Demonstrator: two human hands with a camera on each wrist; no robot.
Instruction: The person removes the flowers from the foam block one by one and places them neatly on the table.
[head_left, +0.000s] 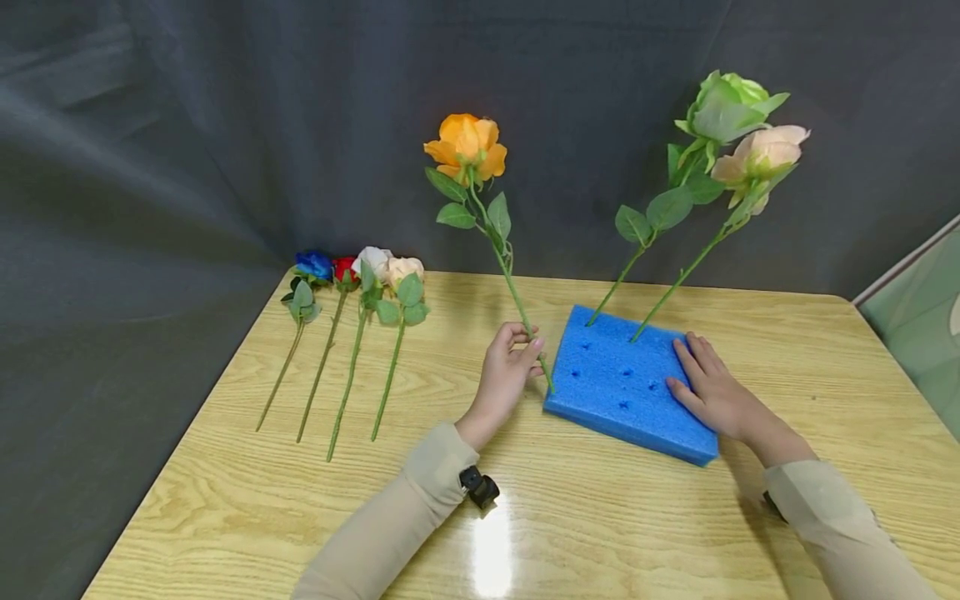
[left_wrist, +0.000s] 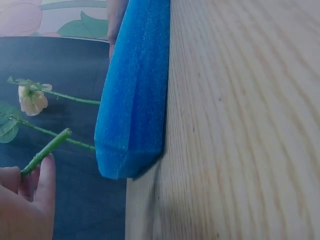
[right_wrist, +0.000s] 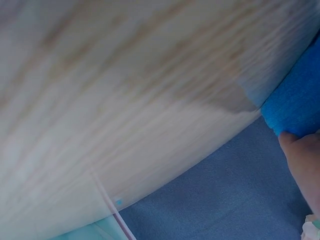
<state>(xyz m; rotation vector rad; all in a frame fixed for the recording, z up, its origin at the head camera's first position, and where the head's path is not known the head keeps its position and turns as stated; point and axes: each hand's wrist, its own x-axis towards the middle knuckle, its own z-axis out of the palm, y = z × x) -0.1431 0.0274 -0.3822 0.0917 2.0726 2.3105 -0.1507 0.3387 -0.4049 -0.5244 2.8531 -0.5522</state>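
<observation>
My left hand (head_left: 507,367) pinches the stem of an orange rose (head_left: 467,148) low down, the flower tilted up and to the left. In the left wrist view the cut stem end (left_wrist: 64,134) sticks out past the fingers, apart from the foam. A blue foam block (head_left: 600,408) with several small star-shaped holes lies on the table. My right hand (head_left: 716,392) rests on its right edge with fingers spread. At the block's back, a green rose (head_left: 727,107) and a pale peach rose (head_left: 765,158) stand in it, both leaning right.
At the table's left lie a blue rose (head_left: 313,265), a red rose (head_left: 345,268), a white rose (head_left: 372,262) and a cream rose (head_left: 405,270), stems toward me. A dark cloth (head_left: 337,125) hangs behind the wooden table (head_left: 600,517).
</observation>
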